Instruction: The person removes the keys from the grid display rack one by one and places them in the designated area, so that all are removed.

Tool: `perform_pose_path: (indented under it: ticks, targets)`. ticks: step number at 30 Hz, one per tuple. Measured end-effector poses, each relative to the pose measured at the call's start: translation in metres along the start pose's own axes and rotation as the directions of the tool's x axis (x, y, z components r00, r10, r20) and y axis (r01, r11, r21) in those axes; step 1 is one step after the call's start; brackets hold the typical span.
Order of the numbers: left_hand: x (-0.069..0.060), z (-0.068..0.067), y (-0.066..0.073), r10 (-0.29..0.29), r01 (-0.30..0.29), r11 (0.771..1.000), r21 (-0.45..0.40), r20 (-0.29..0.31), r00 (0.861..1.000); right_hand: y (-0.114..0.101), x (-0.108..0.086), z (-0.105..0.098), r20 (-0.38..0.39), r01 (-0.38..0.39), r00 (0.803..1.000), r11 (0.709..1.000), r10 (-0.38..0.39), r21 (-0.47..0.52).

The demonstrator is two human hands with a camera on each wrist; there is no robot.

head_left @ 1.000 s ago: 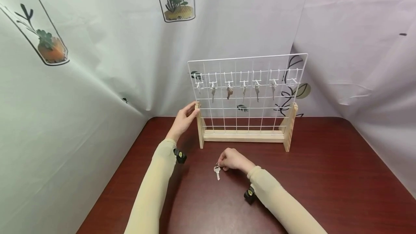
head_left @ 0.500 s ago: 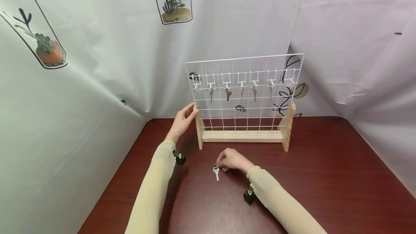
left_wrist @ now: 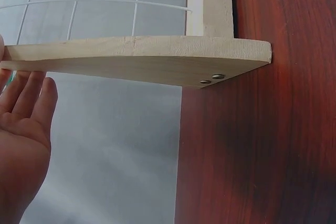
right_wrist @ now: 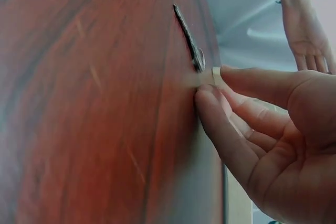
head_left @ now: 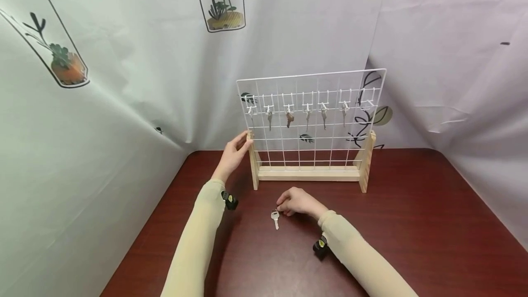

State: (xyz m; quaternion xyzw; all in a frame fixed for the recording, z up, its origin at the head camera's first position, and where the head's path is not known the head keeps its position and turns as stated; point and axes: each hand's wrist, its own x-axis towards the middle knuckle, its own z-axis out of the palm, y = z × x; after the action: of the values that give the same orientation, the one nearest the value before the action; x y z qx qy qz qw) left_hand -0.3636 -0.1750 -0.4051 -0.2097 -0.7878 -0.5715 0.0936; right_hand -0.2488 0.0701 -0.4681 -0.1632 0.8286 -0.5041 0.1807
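Observation:
A silver key (head_left: 275,219) with a small ring lies flat on the dark red table (head_left: 255,260). Just right of its ring is my right hand (head_left: 299,200). In the right wrist view, a narrow gap shows between the thumb and index fingertips (right_wrist: 208,95), and the key (right_wrist: 186,35) lies beyond them, seemingly untouched. My left hand (head_left: 232,155) holds the top of the left wooden post (head_left: 253,168) of a white wire grid rack (head_left: 309,175). The left wrist view has the fingers (left_wrist: 39,103) under the post, with the thumb mostly cut off.
Several keys, among them a brownish key (head_left: 290,118), hang from white hooks across the grid. The rightmost hook (head_left: 369,103) carries no key. White patterned cloth (head_left: 165,58) encloses the table behind and at the sides.
My right fingertips have drawn slightly right, away from the key ring. The key stays in place on the table. My left hand keeps its hold on the post; the head view has shifted slightly.

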Motion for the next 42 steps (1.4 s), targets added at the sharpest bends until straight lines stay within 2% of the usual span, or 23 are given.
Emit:
perform_pose_path:
  ticks: [5,12,17,23,27,34,37,38,42]
  targets:
    - [-0.002,-0.001,-0.002,-0.007,0.007,1.000,-0.007,-0.006,1.000,0.005,-0.004,-0.011,0.014,0.033,0.999,0.999,-0.032,-0.025]
    - [-0.003,-0.002,-0.002,-0.006,0.006,1.000,-0.012,-0.013,1.000,0.012,-0.012,-0.032,-0.003,0.057,0.998,0.988,-0.058,-0.144]
    - [-0.005,-0.003,-0.004,-0.009,0.009,1.000,0.001,-0.019,1.000,0.019,-0.020,-0.049,-0.065,0.067,0.994,0.968,-0.085,-0.241]
    - [-0.006,-0.004,-0.005,-0.011,0.012,1.000,0.015,-0.039,0.999,0.019,-0.033,-0.073,-0.146,0.073,0.982,0.960,-0.116,-0.269]
    - [-0.004,-0.004,-0.004,-0.008,0.008,1.000,0.007,-0.037,0.999,0.011,-0.044,-0.096,-0.199,0.076,0.970,0.952,-0.139,-0.295]
    - [-0.006,-0.002,0.003,-0.011,0.011,1.000,0.007,-0.027,1.000,-0.008,-0.065,-0.137,-0.311,0.078,0.930,0.934,-0.194,-0.348]
    - [-0.005,-0.001,0.003,-0.020,0.020,1.000,0.008,-0.023,1.000,-0.018,-0.075,-0.152,-0.343,0.073,0.920,0.943,-0.189,-0.324]
    - [-0.003,0.000,-0.002,-0.013,0.014,1.000,0.010,-0.029,0.999,-0.023,-0.078,-0.157,-0.352,0.071,0.918,0.949,-0.183,-0.306]
    - [-0.001,0.003,-0.001,-0.001,0.002,1.000,0.004,-0.028,1.000,-0.041,-0.090,-0.175,-0.411,0.056,0.894,0.953,-0.181,-0.297]
